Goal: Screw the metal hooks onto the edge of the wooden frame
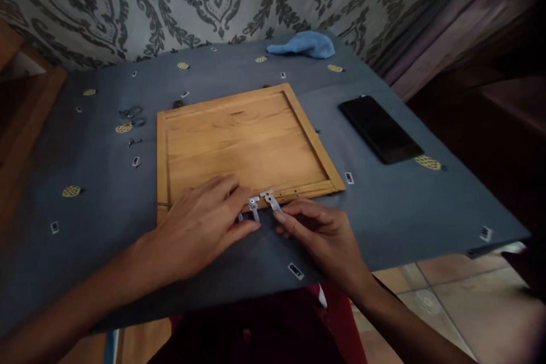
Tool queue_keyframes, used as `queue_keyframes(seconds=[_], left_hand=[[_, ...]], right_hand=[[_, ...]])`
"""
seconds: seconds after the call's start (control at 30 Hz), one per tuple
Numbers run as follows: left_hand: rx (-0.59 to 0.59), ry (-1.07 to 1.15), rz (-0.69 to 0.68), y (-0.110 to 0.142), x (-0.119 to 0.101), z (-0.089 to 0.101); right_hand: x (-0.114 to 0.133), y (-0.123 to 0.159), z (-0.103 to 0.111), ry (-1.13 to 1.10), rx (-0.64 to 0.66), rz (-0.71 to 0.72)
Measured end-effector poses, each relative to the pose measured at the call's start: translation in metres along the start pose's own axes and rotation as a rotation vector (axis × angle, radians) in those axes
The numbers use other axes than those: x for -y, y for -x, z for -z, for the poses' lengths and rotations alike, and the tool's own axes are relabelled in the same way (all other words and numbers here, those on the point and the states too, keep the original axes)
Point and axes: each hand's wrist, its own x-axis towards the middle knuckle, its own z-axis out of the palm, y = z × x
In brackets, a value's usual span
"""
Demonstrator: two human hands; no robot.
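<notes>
Wooden panel [243, 142] lies under left grip [205, 219]; right grip [322, 230] pinches bracket [271, 200] at near edge

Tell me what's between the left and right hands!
Flat silver metal pieces lie between left hand and right hand, at the edge of the brown rectangular wooden panel, in the head view.

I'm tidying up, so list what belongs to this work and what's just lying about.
In use: framed wooden panel; metal bracket in right hand; another bracket by left hand.

Apparently lying about: blue cloth; black phone; looped dark item (role unclear).
</notes>
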Motion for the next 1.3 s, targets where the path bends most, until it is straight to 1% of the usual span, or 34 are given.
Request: queue_keyframes(seconds=[0.1, 0.17, 0.37, 0.53, 0.73, 0.9, 1.13, 1.2, 1.3], left_hand=[[0.072, -0.023, 0.040, -0.007, -0.008, -0.001], [0.095, -0.026, 0.046, -0.010, -0.011, -0.002], [0.098, -0.055, 0.020, -0.014, -0.018, -0.007], [0.124, -0.082, 0.028, -0.019, -0.022, -0.010], [0.095, -0.096, 0.038, -0.021, -0.026, -0.013], [0.073, -0.118, 0.050, -0.020, -0.028, -0.016], [0.067, -0.107, 0.102, -0.021, -0.031, -0.019], [0.060, -0.099, 0.124, -0.021, -0.032, -0.019], [0.058, -0.073, 0.149, -0.022, -0.035, -0.019]], right_hand=[[0.001, 0.002, 0.000, 0.044, 0.014, 0.023], [0.002, 0.003, 0.000, 0.053, 0.019, 0.043], [0.001, 0.003, -0.002, 0.099, 0.037, 0.126], [0.000, 0.004, -0.003, 0.123, 0.046, 0.140], [-0.001, 0.007, -0.003, 0.159, 0.029, 0.177], [-0.001, 0.004, 0.000, 0.170, 0.070, 0.187], [0.001, 0.001, 0.005, 0.223, 0.136, 0.259], [0.001, 0.001, 0.008, 0.253, 0.143, 0.300], [0.000, -0.001, 0.018, 0.344, 0.102, 0.464]])
